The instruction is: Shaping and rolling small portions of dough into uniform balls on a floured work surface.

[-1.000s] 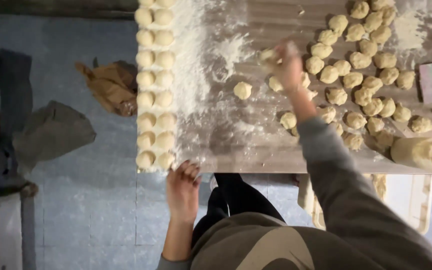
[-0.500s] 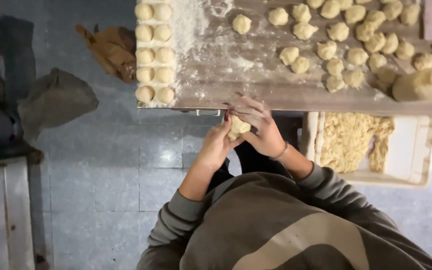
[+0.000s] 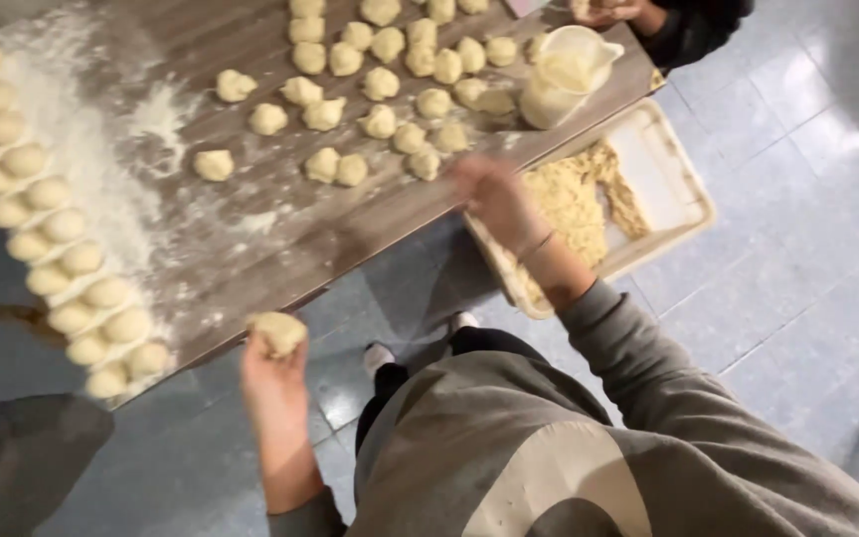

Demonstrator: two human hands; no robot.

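The left hand [image 3: 272,376], low in the left half of the frame, has its grip closed around a pale, soft dough ball [image 3: 278,331], holding it just off the near edge of the worktop [image 3: 280,234]. The ball is round with a slightly creased, matte surface.

The right hand [image 3: 494,199] is blurred near the centre of the frame, at the worktop's edge and beside the tray [image 3: 683,189]; the fingers look loosely curled, but I cannot tell whether its grip has hold of anything.

The worktop is dark wood with visible grain, dusted with white flour [image 3: 91,169] that lies thickest toward the upper left. Rough, lumpy dough pieces [image 3: 380,80] are scattered over its upper middle, uneven in shape. Along the left edge, smooth rounded dough balls [image 3: 52,249] sit in a neat double row, touching one another.

At the upper right of the worktop stands a cream-coloured plastic jug [image 3: 564,75] with a spout; what is in it looks pale, but is hard to tell. Below the worktop's right end, the shallow rectangular cream tray holds a crumbly, yellowish filling [image 3: 574,199], heaped on its left side.

Another person's hand [image 3: 608,12] shows at the top edge. The floor [image 3: 797,249] is grey tile.
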